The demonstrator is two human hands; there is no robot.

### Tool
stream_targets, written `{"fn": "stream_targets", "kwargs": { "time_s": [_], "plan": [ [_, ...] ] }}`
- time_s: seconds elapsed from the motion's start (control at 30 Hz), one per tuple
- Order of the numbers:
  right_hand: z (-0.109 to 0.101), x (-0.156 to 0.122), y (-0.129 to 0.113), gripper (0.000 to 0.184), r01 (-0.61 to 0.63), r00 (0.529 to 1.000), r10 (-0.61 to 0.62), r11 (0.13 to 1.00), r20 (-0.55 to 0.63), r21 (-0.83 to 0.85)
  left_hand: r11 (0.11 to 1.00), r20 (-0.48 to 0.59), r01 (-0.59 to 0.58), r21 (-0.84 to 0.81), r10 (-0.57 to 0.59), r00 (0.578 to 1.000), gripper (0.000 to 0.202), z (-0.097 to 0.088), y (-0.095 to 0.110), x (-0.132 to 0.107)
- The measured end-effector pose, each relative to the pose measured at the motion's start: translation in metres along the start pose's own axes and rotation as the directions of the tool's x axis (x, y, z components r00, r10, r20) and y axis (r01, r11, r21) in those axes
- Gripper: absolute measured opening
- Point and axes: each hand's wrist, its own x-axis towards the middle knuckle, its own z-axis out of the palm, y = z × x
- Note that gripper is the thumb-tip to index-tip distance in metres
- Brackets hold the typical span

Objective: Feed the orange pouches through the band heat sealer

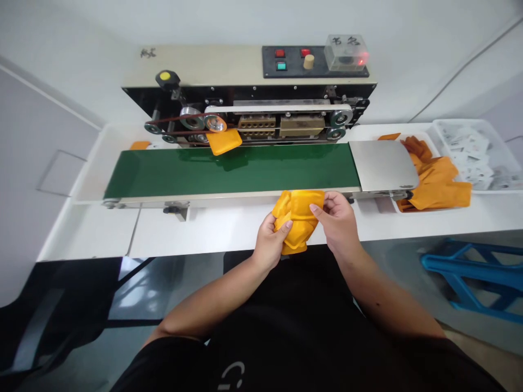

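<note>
The right hand (335, 223) hides part of the orange pouch (298, 218); print on the white sachets (469, 155) is unreadably small.

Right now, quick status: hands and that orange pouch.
Left hand, right hand both holding orange pouch. Conveyor rail just beyond it. Second orange pouch at the band sealer.

White wall (81, 32) behind white bench (196, 231) — grey floor (69, 348), blue frame (461, 265) below.

Left hand (269, 243) and right hand (334, 224) held close together, fingers (321, 204) curled and gripping; both bare forearms (212, 300) converge from below.
</note>
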Motion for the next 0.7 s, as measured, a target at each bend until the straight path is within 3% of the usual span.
{"fn": "stream_targets", "kwargs": {
  "time_s": [0.2,0.33,0.5,0.6,0.7],
  "plan": [
    [-0.010,0.009,-0.012,0.063,0.016,0.999,-0.014,0.999,-0.036,0.049,1.000,-0.009,0.018,0.015,-0.018,1.000,0.057,-0.005,-0.002,0.000],
    [-0.021,0.018,-0.017,0.068,0.008,0.997,-0.001,0.996,-0.079,0.086,0.999,-0.005,0.016,0.038,-0.016,1.000,0.058,-0.008,-0.001,-0.001],
    [-0.042,0.040,-0.030,0.051,-0.001,0.994,0.021,0.984,-0.109,0.180,0.999,-0.007,0.032,0.038,-0.032,0.999,0.060,-0.008,0.002,-0.001],
    [-0.056,0.061,-0.040,0.033,0.021,0.983,0.023,0.971,-0.181,0.237,0.999,-0.016,0.036,0.030,-0.035,0.999,0.060,-0.008,0.002,-0.001],
    [-0.068,0.083,-0.046,0.028,0.061,0.968,0.012,0.958,-0.251,0.280,0.999,-0.012,0.031,0.022,-0.030,0.999,0.059,-0.009,0.000,-0.001]
  ]
}}
